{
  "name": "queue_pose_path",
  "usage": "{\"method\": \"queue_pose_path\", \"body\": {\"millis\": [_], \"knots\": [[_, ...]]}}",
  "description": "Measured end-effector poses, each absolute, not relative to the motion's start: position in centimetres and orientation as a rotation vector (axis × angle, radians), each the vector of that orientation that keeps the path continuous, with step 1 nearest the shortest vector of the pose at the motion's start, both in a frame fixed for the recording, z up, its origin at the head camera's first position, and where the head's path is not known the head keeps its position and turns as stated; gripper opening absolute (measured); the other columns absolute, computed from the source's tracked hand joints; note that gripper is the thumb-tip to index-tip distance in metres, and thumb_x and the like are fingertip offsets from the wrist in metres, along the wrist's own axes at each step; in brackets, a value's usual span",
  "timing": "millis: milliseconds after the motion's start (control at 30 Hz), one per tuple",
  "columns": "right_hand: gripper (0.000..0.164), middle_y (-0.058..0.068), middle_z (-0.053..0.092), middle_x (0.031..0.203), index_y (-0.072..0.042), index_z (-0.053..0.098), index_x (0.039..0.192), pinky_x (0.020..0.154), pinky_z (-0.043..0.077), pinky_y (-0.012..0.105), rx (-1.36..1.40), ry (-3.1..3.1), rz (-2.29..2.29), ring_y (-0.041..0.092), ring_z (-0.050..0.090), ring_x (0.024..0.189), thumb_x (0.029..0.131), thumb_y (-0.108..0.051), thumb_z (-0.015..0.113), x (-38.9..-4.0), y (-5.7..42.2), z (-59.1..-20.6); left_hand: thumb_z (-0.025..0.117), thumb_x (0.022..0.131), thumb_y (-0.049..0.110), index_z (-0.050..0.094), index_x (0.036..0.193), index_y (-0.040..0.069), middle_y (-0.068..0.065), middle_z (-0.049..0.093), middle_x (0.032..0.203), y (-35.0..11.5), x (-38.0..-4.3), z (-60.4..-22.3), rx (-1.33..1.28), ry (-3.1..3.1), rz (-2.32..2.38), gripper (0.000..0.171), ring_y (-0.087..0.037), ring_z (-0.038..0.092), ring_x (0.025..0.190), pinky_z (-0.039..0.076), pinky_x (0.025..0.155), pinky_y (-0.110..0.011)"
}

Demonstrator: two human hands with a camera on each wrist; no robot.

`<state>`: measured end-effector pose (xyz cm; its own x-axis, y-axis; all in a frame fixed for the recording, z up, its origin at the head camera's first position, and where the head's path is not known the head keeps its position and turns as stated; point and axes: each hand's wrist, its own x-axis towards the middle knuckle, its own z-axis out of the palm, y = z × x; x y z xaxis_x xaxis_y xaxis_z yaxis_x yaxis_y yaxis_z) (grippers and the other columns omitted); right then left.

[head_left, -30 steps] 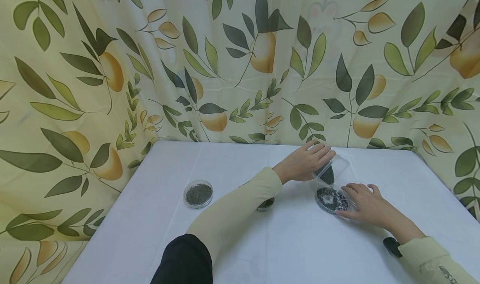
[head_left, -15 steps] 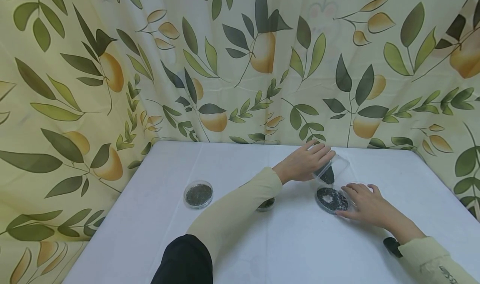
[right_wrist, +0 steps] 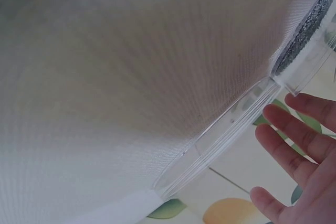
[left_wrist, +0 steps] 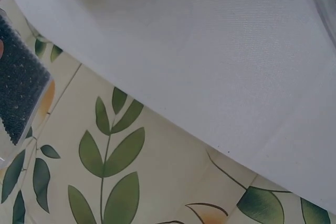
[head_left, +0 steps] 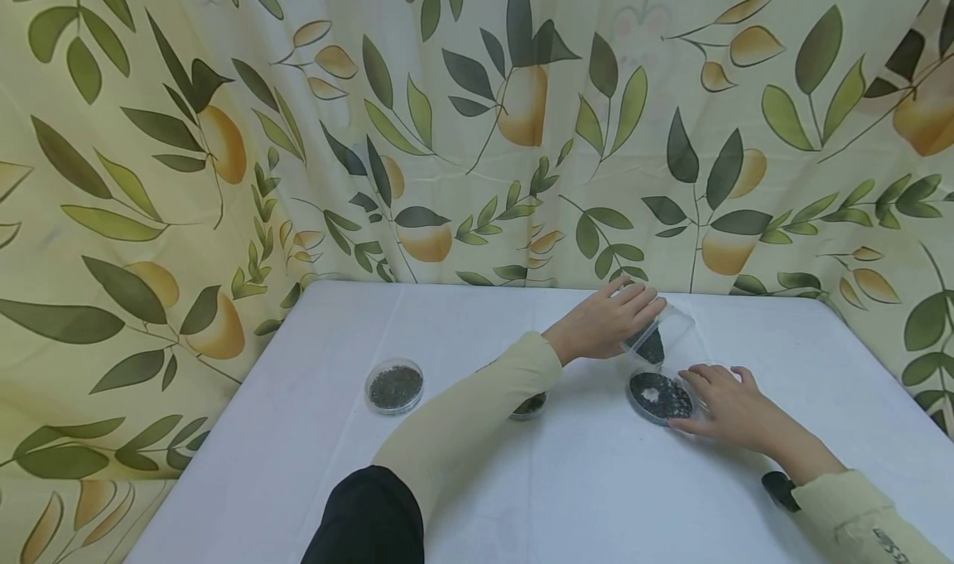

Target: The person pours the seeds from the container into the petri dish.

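Observation:
My left hand [head_left: 607, 320] holds a clear plastic box [head_left: 671, 324] with dark granules, tilted over a round clear petri dish [head_left: 661, 397]. In the left wrist view the granules [left_wrist: 21, 85] lie against one side of the box. Dark granules cover most of the petri dish, leaving a small pale patch near its middle. My right hand [head_left: 734, 407] holds the right side of this dish between thumb and index finger. The right wrist view shows the other fingers spread, and a clear round lid or dish [right_wrist: 220, 137] beside the granule-filled one. The right thumb is hidden there.
Another dish [head_left: 395, 386] of dark granules stands at the left of the white-covered table [head_left: 581, 498]. A further dish [head_left: 529, 405] is partly hidden behind my left sleeve. A leaf-patterned curtain [head_left: 477, 200] hangs behind the table's far edge.
The pale patch in the petri dish under the box has shrunk as dark granules spread over it. Both hands and the tilted box stay almost where they were.

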<state>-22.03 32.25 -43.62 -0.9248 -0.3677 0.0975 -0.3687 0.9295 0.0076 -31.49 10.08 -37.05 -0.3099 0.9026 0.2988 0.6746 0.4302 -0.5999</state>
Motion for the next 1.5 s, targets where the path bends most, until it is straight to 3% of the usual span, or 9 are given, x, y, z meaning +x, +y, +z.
{"method": "queue_pose_path", "body": {"millis": [1133,1500], "knots": [[0.085,0.026,0.057,0.118,0.003,0.058,0.119,0.091,0.032,0.069,0.562,-3.002,-0.019,0.042,0.051,0.111,0.069,-0.065,0.068,-22.17,32.28,-43.64,0.060,0.084,0.048,0.042,0.137,0.016,0.002,0.050,0.137,9.89,-31.70,-37.44,-1.296,-2.057,0.453,0.064,-0.014,0.046,0.128,0.031,0.113,-0.033],[0.082,0.024,0.058,0.118,0.004,0.058,0.119,0.091,0.032,0.067,0.579,-2.975,0.016,0.041,0.052,0.111,0.070,-0.062,0.069,-21.86,32.09,-43.43,0.059,0.080,0.060,0.043,0.135,0.014,0.002,0.052,0.133,9.42,-32.16,-37.87,-1.304,-2.098,0.384,0.074,-0.014,0.047,0.126,0.031,0.113,-0.034]]}}
